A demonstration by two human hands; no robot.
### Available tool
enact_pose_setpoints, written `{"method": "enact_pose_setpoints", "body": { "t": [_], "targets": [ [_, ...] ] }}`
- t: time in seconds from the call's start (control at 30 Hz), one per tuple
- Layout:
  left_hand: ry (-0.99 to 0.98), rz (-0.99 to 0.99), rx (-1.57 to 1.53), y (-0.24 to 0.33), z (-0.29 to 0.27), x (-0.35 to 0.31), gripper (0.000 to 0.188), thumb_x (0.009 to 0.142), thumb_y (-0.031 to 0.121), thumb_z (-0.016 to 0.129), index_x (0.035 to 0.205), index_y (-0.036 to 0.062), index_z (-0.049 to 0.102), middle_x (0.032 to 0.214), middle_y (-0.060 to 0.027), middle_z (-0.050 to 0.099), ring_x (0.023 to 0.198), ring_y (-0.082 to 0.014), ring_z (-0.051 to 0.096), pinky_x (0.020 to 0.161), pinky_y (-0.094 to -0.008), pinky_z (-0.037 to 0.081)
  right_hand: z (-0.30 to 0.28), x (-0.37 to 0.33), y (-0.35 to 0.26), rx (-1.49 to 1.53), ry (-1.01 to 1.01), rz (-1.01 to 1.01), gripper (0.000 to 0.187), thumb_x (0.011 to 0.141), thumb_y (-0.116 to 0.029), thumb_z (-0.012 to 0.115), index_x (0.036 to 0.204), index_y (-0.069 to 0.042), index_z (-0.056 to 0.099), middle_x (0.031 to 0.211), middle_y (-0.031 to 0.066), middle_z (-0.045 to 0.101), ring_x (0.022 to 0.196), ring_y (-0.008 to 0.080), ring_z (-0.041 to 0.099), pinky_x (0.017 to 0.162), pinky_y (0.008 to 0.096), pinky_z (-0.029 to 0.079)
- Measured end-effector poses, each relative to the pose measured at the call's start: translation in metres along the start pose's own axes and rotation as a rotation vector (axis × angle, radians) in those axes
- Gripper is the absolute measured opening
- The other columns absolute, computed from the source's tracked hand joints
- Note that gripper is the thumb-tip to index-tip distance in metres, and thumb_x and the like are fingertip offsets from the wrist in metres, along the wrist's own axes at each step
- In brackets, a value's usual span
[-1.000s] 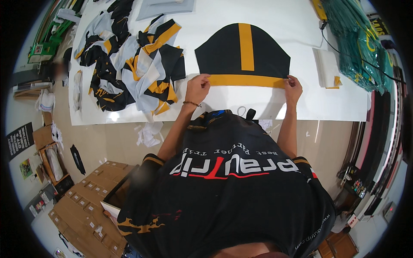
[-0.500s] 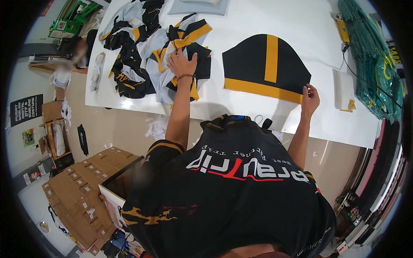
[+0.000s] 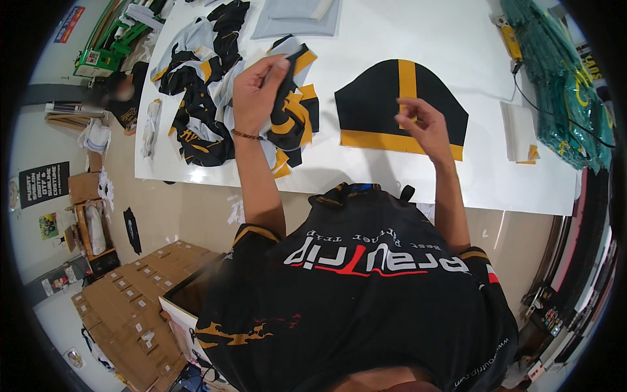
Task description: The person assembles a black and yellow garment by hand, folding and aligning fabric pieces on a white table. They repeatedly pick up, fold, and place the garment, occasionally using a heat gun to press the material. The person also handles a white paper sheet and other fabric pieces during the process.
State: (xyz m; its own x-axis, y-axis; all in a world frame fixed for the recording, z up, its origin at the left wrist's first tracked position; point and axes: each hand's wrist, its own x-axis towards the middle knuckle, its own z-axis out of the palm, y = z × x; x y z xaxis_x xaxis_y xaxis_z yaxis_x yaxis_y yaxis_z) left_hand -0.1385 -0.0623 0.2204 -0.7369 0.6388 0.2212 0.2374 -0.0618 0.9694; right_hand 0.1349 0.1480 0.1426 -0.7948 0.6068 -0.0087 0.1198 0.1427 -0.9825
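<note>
My left hand (image 3: 257,95) is raised over a heap of cut fabric, its thumb and fingers pinched on a black and golden-yellow fabric piece (image 3: 285,101) that hangs down beside it. To the right, a black sleeve-shaped fabric panel (image 3: 366,98) lies flat, with a yellow band along its near edge and a yellow stripe across its middle. Over that panel's right half hovers my right hand (image 3: 428,130), fingers bent, thumb and forefinger apart, nothing visible between them. More black, grey and yellow pieces (image 3: 202,140) lie crumpled left of my left hand.
Grey folded sheets (image 3: 297,26) lie at the table's far side. On the right are a yellow tool (image 3: 508,39) with a black cord, a white stack (image 3: 516,134) and green plastic-wrapped bundles (image 3: 555,91). Cardboard boxes (image 3: 130,300) stand lower left. Another person (image 3: 124,98) is beyond the table's left edge.
My left hand has lifted off the heap, drawing up a black and yellow piece. My right hand has let go of the panel's right corner and moved left over it.
</note>
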Motion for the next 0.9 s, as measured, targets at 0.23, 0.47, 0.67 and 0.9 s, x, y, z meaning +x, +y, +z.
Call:
{"method": "enact_pose_setpoints", "body": {
  "t": [0.23, 0.47, 0.67, 0.9],
  "targets": [
    [-0.635, 0.282, 0.212, 0.096, 0.035, 0.006, 0.019, 0.096, 0.019, 0.073, 0.105, 0.0028, 0.077, 0.083, -0.0057, 0.073, 0.071, -0.006, 0.06, 0.067, -0.0219, 0.05, 0.06, 0.037, -0.086, -0.083, -0.01, -0.679, 0.075, 0.074, -0.018, 0.092, 0.14, -0.012, 0.057, 0.129, 0.008, 0.063, 0.114, 0.0177, 0.061, 0.094, 0.0367, 0.051],
    [-0.569, 0.488, 0.284, 0.104, 0.055, 0.038, 0.021, 0.098, 0.02, 0.07, 0.108, 0.0023, 0.076, 0.093, -0.0049, 0.076, 0.082, -0.0115, 0.067, 0.08, -0.0225, 0.052, 0.042, 0.015, -0.05, 0.075, -0.399, -0.143, 0.028, 0.091, -0.018, 0.078, 0.114, -0.005, 0.068, 0.082, 0.005, 0.069, 0.076, 0.0153, 0.067, 0.073, 0.0307, 0.053],
    [-0.081, 0.372, 0.246, 0.025, 0.08, 0.066, 0.026, 0.097, 0.024, 0.07, 0.114, 0.0063, 0.076, 0.093, -0.0048, 0.075, 0.086, -0.0107, 0.068, 0.081, -0.0256, 0.053, 0.004, -0.02, -0.021, 0.512, -0.361, -0.033, 0.015, 0.102, -0.013, 0.063, 0.109, -0.001, 0.069, 0.086, 0.0077, 0.07, 0.072, 0.0162, 0.066, 0.069, 0.0321, 0.053],
    [-0.517, 0.066, 0.005, -0.022, 0.123, -0.029, 0.041, 0.076, 0.029, 0.088, 0.104, 0.0042, 0.07, 0.088, -0.0083, 0.071, 0.078, -0.017, 0.067, 0.074, -0.0303, 0.054, -0.003, -0.021, -0.023, 0.71, -0.05, -0.159, 0.024, 0.103, -0.014, 0.058, 0.117, 0.003, 0.067, 0.103, 0.0125, 0.073, 0.094, 0.0234, 0.069, 0.088, 0.0404, 0.055]
  ]
}}
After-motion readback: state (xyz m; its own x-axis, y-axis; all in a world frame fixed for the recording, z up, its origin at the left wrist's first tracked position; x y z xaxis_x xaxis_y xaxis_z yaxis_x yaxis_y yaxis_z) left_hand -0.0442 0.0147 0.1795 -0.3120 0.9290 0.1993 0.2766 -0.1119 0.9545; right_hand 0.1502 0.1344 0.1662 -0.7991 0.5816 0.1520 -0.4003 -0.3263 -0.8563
